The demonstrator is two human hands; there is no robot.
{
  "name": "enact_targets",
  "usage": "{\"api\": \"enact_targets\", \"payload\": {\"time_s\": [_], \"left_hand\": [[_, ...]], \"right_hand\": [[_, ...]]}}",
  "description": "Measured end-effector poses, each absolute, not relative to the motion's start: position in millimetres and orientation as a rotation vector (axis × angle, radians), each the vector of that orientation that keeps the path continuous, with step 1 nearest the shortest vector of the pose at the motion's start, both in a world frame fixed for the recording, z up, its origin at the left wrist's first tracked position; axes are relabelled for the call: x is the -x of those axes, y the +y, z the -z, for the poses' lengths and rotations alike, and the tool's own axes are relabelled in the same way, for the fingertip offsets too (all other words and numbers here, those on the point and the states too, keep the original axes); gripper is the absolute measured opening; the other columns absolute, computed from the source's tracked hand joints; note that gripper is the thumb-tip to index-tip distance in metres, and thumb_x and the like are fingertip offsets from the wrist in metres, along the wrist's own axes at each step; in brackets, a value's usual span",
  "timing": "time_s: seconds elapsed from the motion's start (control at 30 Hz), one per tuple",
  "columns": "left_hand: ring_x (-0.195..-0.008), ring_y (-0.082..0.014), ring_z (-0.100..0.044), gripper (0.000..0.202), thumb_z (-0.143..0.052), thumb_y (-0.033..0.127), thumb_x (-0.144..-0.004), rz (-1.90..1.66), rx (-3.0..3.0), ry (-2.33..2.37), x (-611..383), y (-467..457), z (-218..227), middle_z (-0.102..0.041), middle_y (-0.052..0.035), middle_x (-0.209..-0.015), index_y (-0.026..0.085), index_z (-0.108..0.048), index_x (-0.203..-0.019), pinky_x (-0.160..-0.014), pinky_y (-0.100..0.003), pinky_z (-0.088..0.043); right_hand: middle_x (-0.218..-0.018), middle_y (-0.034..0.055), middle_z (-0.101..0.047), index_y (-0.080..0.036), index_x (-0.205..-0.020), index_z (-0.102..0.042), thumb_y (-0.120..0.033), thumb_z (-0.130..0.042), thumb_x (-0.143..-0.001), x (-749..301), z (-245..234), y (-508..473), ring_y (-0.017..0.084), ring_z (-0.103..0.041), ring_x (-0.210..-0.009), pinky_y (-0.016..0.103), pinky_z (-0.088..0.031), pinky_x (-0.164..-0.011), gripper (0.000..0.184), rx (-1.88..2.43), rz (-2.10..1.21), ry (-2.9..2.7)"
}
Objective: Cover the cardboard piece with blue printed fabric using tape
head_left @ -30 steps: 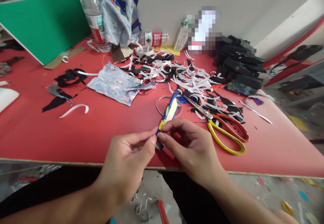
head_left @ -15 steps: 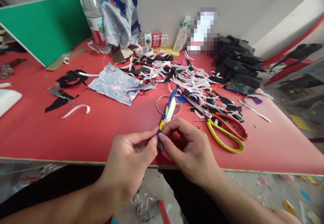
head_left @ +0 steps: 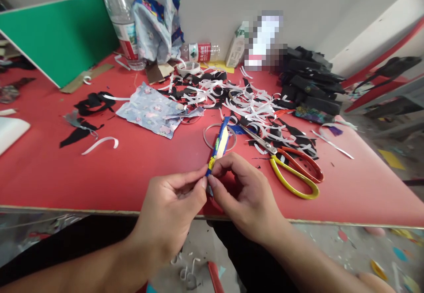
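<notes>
A narrow strip of blue printed fabric (head_left: 218, 144), with yellow and green patches and a pale band along one side, slants up from between my hands. My left hand (head_left: 175, 204) pinches its lower end between thumb and finger. Close against it, my right hand (head_left: 247, 191) grips the same end from the right, thumb tip at the fold. Part of the lower end is hidden by my fingers. Behind the strip lies a thin round hoop (head_left: 206, 140). Scissors (head_left: 271, 148) with one yellow and one orange handle rest open on the red table, right of my right hand.
White and black scraps (head_left: 245, 101) cover the table's middle. A light blue printed cloth (head_left: 150, 110) lies left of them. Black folded pieces (head_left: 308, 81) are stacked at the right. Bottles (head_left: 127, 41), a carton (head_left: 236, 48) and a green board (head_left: 62, 37) stand at the back.
Both hands keep their pinch on the fabric strip, with only a very slight shift of the fingers. Nothing else visibly moves.
</notes>
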State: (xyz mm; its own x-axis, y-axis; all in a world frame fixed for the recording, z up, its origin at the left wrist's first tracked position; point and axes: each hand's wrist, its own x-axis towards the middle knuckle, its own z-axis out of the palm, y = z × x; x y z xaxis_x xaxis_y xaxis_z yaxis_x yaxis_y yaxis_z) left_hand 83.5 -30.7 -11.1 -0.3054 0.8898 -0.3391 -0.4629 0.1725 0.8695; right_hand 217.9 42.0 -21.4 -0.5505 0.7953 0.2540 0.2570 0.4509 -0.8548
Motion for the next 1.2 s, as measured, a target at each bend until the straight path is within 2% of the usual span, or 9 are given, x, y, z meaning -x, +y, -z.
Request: {"api": "enact_targets", "payload": {"time_s": [0.37,0.7,0.93,1.07,1.2], "left_hand": [[-0.078,-0.0141,-0.081,0.024,-0.093,0.025,-0.073,-1.445,-0.458,1.263,-83.3,-31.6,7.4,-0.086,-0.0025,-0.086,0.027,-0.087,-0.096,-0.077,-0.013,-0.062],[-0.082,-0.0191,-0.082,0.026,-0.093,0.029,-0.074,-1.422,-0.431,1.299,-84.7,-32.0,7.5,-0.086,-0.0052,-0.088,0.024,-0.087,-0.099,-0.083,-0.023,-0.066],[-0.082,-0.0178,-0.082,0.029,-0.094,0.027,-0.072,-1.433,-0.401,1.286,-84.5,-30.7,7.1,-0.086,-0.0051,-0.090,0.024,-0.087,-0.100,-0.081,-0.020,-0.065],[-0.082,-0.0168,-0.082,0.028,-0.094,0.026,-0.073,-1.447,-0.408,1.270,-85.0,-30.4,6.0,-0.086,-0.0051,-0.090,0.023,-0.087,-0.100,-0.079,-0.018,-0.064],[-0.083,-0.0169,-0.082,0.022,-0.090,0.021,-0.075,-1.453,-0.422,1.272,-85.4,-30.5,5.8,-0.086,-0.0048,-0.091,0.022,-0.087,-0.097,-0.081,-0.018,-0.065]], "right_hand": [[-0.084,0.0000,-0.064,-0.022,-0.087,-0.058,-0.014,-0.059,-0.088,-219.0,23.4,43.0,0.013,-0.058,-0.074,0.027,-0.048,-0.068,0.009,0.878,-1.082,-2.045],[-0.086,0.0004,-0.064,-0.022,-0.089,-0.059,-0.017,-0.061,-0.091,-219.9,21.1,43.7,0.014,-0.059,-0.076,0.028,-0.049,-0.069,0.006,0.873,-1.147,-2.019],[-0.085,0.0002,-0.065,-0.023,-0.089,-0.059,-0.014,-0.060,-0.092,-219.9,20.9,43.7,0.014,-0.059,-0.075,0.028,-0.048,-0.068,0.009,0.880,-1.174,-2.024],[-0.090,0.0014,-0.065,-0.022,-0.092,-0.060,-0.020,-0.062,-0.096,-222.4,20.5,43.2,0.015,-0.060,-0.079,0.029,-0.048,-0.070,0.004,0.871,-1.213,-2.020],[-0.093,0.0006,-0.065,-0.024,-0.094,-0.061,-0.025,-0.061,-0.101,-224.2,21.6,42.8,0.015,-0.060,-0.083,0.029,-0.048,-0.075,0.008,0.883,-1.195,-2.057]]}}
